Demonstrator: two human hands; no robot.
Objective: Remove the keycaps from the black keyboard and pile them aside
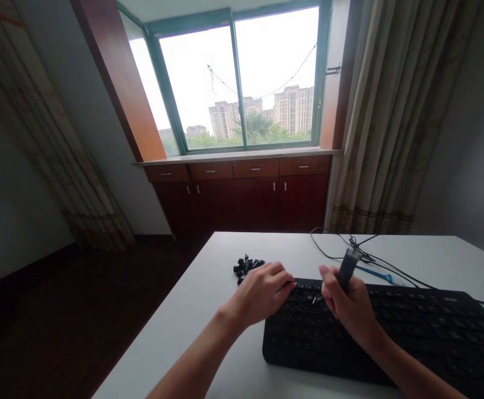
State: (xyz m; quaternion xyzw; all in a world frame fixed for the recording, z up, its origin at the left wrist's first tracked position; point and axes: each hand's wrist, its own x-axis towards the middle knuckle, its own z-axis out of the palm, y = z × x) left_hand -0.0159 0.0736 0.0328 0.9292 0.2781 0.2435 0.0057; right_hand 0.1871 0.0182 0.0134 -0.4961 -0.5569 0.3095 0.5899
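Black keyboard [391,332]: left hand [262,293] loosely curled steadies its top-left corner near the loose keycaps [248,266], right hand [350,305] gripping the puller tool [347,269], so I'd pull straight up.

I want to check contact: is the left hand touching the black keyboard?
Touching. The head view shows the left hand with fingertips resting on the keyboard keys.

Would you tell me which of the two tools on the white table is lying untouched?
The slim blue-handled tool lying beside the black cables; the dark grey tool is gripped upright in the right hand over the black keyboard.
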